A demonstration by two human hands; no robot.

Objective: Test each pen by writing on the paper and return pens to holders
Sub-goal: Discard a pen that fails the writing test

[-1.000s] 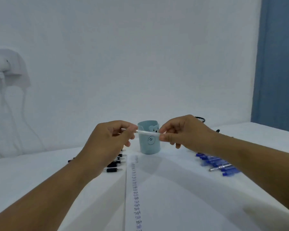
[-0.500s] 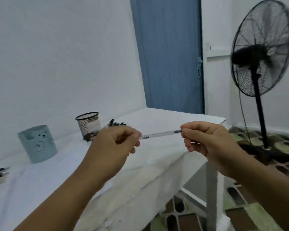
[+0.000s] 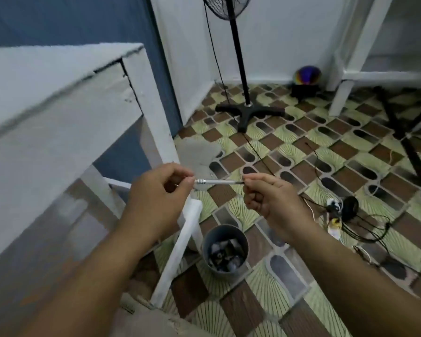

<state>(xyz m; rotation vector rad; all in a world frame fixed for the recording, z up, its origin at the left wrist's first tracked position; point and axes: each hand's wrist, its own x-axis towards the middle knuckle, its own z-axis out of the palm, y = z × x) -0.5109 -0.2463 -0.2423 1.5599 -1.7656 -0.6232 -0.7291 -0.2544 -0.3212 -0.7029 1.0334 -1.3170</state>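
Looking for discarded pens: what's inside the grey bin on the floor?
The grey bin holds a jumble of dark and pale scraps, too blurred to identify. Whatever lies beneath that top layer is covered.

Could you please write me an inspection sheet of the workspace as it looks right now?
Surface: white table at left; its top shows nothing.
Job's things: pen held level between both hands; paper and holders not in view.
Clutter: grey bin on the floor, holding scraps.
Grippers: left hand pinches the silver end; right hand pinches the dark end.
Cables: black cables and a plug strip on the tiles.
Surroundings: fan stand, blue door, patterned floor.
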